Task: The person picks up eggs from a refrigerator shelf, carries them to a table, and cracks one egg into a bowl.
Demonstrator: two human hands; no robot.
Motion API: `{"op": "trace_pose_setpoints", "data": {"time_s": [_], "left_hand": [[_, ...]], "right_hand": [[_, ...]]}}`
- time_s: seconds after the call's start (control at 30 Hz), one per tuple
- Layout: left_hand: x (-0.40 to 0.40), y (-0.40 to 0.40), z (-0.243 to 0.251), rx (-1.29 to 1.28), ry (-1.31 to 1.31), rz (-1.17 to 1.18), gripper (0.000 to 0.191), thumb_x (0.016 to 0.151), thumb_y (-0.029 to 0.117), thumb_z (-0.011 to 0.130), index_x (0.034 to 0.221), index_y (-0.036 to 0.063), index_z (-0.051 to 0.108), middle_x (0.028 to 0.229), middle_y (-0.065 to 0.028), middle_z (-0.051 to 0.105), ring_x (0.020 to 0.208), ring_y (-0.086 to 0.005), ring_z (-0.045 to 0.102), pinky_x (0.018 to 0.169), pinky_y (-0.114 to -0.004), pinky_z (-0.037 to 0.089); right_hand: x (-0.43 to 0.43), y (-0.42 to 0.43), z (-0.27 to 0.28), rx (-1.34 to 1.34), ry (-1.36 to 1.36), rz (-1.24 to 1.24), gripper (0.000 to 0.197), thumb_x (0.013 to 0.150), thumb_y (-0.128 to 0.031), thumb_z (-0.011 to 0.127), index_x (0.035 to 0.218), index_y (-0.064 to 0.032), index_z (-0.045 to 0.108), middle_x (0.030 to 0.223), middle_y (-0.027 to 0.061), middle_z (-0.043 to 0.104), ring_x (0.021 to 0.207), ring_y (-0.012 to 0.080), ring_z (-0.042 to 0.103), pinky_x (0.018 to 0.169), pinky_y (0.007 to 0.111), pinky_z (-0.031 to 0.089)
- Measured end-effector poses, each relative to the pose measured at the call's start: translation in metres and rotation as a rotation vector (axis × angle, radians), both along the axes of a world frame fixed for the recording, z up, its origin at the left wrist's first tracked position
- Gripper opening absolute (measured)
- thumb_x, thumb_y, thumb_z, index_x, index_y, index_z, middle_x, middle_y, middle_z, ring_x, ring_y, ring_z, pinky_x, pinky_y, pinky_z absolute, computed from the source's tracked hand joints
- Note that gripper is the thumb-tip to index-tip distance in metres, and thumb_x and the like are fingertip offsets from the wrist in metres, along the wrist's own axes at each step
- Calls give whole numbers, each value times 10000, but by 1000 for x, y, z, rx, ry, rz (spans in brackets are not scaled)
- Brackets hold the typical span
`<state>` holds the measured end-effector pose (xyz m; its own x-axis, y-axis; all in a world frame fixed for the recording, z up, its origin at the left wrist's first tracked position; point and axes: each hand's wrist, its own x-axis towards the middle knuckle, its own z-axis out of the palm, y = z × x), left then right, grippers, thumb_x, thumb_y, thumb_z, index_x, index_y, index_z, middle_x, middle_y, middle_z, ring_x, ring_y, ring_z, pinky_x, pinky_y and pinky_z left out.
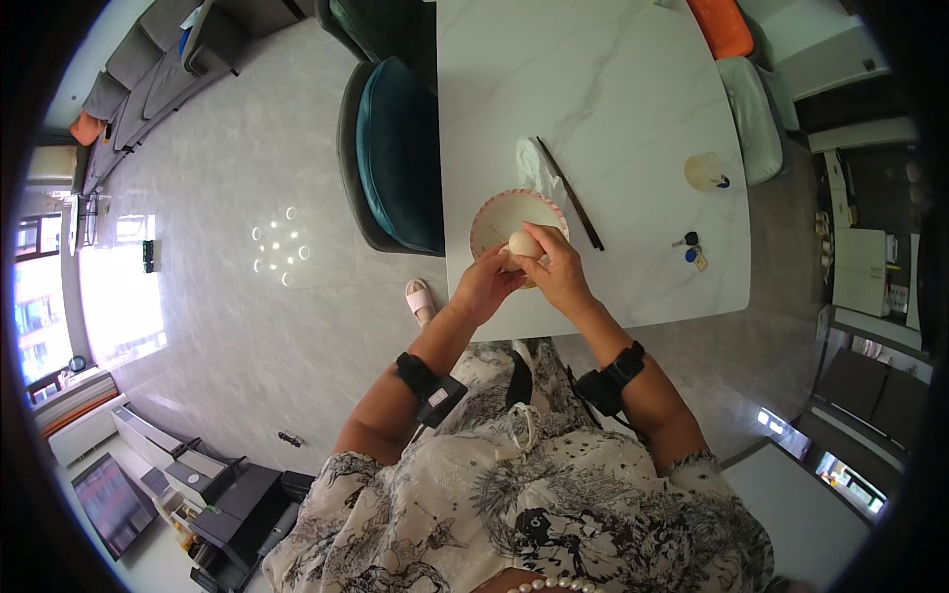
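Observation:
Between the fingers of both hands is a pale egg (524, 244), held over the near part of a white bowl (501, 215) with a red-striped rim. My left hand (485, 283) grips it from the left and below. Fingers of my right hand (553, 268) close on it from the right, index finger on top. The hands hide the bowl's near side and part of its contents. Just beyond the bowl lies a crumpled piece of white plastic or tissue (535, 163), with a pair of dark chopsticks (571, 193) slanting beside it.
Keys with a blue fob (692, 253) and a yellowish translucent cup (703, 172) are on the right of the marble-patterned table (630, 89). A teal padded chair (397, 156) stands against the table's left edge. A silvery-green chair (750, 122) is at its right.

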<state>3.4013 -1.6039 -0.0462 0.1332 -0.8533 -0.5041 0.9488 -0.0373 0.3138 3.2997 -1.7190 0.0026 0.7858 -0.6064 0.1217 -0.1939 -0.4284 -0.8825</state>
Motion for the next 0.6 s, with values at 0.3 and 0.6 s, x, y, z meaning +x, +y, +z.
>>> {"op": "trace_pose_setpoints", "data": {"time_s": [0.3, 0.6], "left_hand": [[2, 1, 10, 95, -21, -32, 362, 894, 162, 411, 1230, 26, 415, 1079, -91, 543, 937, -206, 565, 819, -311, 458], [31, -3, 15, 355, -505, -220, 348, 824, 168, 561, 1146, 45, 520, 1030, -106, 582, 892, -182, 582, 760, -270, 476]], "right_hand": [[2, 2, -15, 239, -41, -69, 369, 803, -102, 624, 1139, 0, 511, 1044, 122, 568, 953, 222, 583, 768, 304, 494], [-5, -25, -15, 1283, -65, -199, 350, 885, -261, 531, 1118, -3, 492, 971, 124, 574, 684, 178, 596, 581, 259, 496]]}}
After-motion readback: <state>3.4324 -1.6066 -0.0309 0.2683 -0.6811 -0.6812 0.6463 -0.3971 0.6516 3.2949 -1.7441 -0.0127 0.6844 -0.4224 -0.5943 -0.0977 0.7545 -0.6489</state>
